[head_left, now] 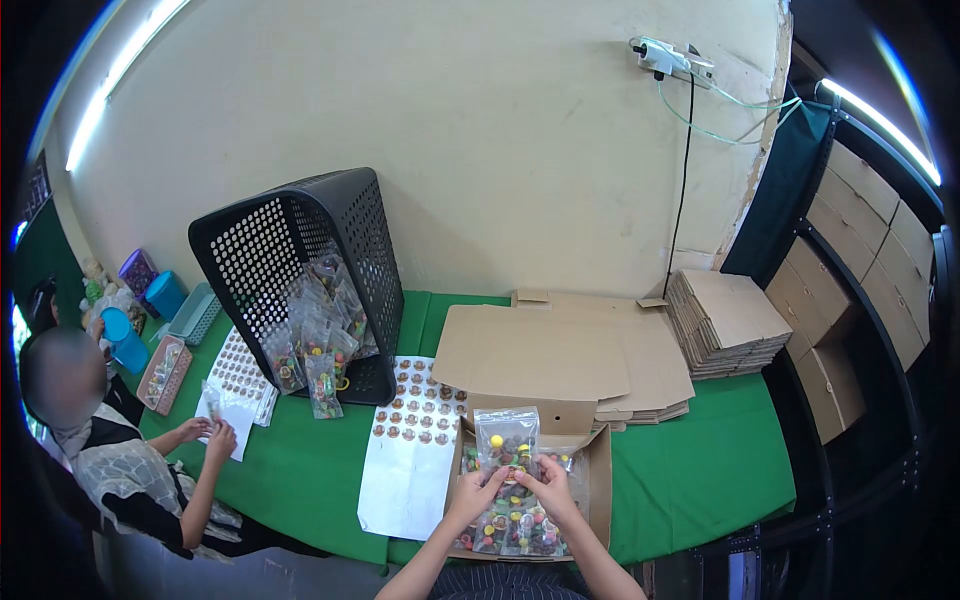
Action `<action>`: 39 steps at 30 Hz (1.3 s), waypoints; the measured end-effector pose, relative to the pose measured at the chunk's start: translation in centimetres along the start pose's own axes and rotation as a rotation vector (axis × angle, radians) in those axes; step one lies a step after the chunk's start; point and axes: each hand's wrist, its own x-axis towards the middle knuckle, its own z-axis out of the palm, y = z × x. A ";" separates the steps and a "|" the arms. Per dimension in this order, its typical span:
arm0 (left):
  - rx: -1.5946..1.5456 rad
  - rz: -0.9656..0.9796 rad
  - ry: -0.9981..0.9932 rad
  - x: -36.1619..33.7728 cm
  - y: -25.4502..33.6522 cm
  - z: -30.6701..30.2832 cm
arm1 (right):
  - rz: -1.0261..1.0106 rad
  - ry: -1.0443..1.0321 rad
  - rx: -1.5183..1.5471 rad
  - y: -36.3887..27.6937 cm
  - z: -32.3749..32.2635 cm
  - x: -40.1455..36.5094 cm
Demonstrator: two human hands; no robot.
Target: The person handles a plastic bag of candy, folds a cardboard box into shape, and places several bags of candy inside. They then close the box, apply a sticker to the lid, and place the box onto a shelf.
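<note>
My left hand [474,496] and my right hand [551,492] pinch the lower part of a clear zip bag [508,430] from both sides. Small round pieces in yellow, green, red and dark colours show inside it. A small round sticker seems to lie under my thumbs, partly covered by them. Below my hands is an open cardboard box [600,480], filled with several similar bags [520,530]. Just left of the box lies a white sheet of round stickers [410,480], its lower part bare.
A black perforated basket [365,230] lies on its side with filled bags [325,320] spilling out. Flattened cardboard boxes [540,350] and a cardboard stack [725,320] stand on the green cloth [700,470]. At left, a co-worker [130,470] handles a small bag beside a pink basket [165,375].
</note>
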 end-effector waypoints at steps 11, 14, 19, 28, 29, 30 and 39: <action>-0.064 -0.142 -0.169 -0.2 1.7 -1.7 | 0.021 -0.054 -0.116 -0.8 0.2 0.5; -0.083 -0.081 -0.201 -0.5 1.6 -1.8 | 0.031 -0.061 -0.079 0.1 -0.2 0.5; -0.036 -0.098 -0.262 -1.0 2.6 -2.1 | 0.094 -0.083 0.043 -0.8 -0.5 0.8; -0.314 0.048 0.069 -0.5 3.2 -0.6 | -0.090 -0.128 -0.197 -1.4 0.2 1.4; -0.322 0.059 0.081 -0.2 3.0 -0.8 | -0.079 -0.135 -0.213 -1.0 0.2 1.4; -0.330 0.070 0.092 0.3 2.8 -1.1 | -0.070 -0.142 -0.229 -1.3 0.5 1.4; -0.302 0.091 0.028 0.2 2.1 0.2 | -0.073 -0.024 0.006 -3.2 1.1 1.6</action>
